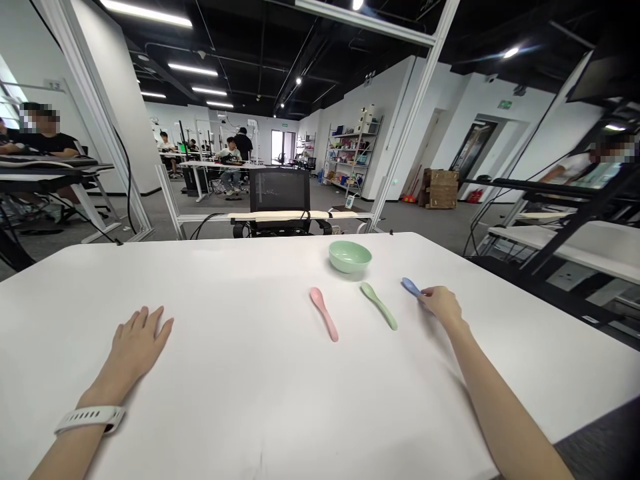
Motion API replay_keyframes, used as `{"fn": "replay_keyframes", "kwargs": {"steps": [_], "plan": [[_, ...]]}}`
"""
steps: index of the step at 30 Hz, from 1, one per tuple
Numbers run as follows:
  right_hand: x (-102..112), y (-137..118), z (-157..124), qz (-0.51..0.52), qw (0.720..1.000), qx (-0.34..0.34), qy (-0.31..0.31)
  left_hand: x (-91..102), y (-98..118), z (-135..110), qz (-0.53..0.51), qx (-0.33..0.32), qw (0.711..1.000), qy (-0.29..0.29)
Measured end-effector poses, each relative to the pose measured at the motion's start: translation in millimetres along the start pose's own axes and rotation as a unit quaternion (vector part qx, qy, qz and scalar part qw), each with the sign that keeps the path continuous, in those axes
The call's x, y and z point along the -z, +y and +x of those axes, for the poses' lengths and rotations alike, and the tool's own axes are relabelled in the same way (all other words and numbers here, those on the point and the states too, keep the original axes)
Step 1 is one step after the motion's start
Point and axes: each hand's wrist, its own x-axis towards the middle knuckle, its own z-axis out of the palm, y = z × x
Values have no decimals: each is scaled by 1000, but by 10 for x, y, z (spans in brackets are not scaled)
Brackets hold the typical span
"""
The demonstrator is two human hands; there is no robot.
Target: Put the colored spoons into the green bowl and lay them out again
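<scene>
Pale blue plastic spoon point(411, 287) slants with its bowl pointing forward-left from the right hand point(441, 307), which closes on its handle; the left hand point(134, 350) lies open on the white table point(260, 407).

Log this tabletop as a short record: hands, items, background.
Left hand: flat on the table, fingers spread
Left wrist: white watch
Right hand: fingers at the blue spoon
Other spoons: pink spoon, green spoon
Bowl: green bowl, beyond the spoons
Background: office with people at desks
</scene>
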Motion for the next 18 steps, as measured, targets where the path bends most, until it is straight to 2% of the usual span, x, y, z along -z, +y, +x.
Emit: {"fn": "replay_keyframes", "kwargs": {"steps": [6,8,11,13,16,18], "plan": [[-20,-25,-38,-1,1000,-18,-8,-12,-4,-14,-2,-15,1000,21],[-18,-55,-44,-21,1000,-9,17,-21,-10,-13,0,-16,1000,23],[-5,-187,-94,-20,997,41,57,-30,-18,-6,-1,-16,1000,25],[1,-334,-188,14,997,72,11,-27,-21,-1,-2,-11,1000,19],[-4,-566,-413,30,988,87,-120,-6,-19,2,-2,-3,1000,2],[-13,-690,-571,13,979,100,-176,8,-16,1,-3,-4,1000,-4]]}}
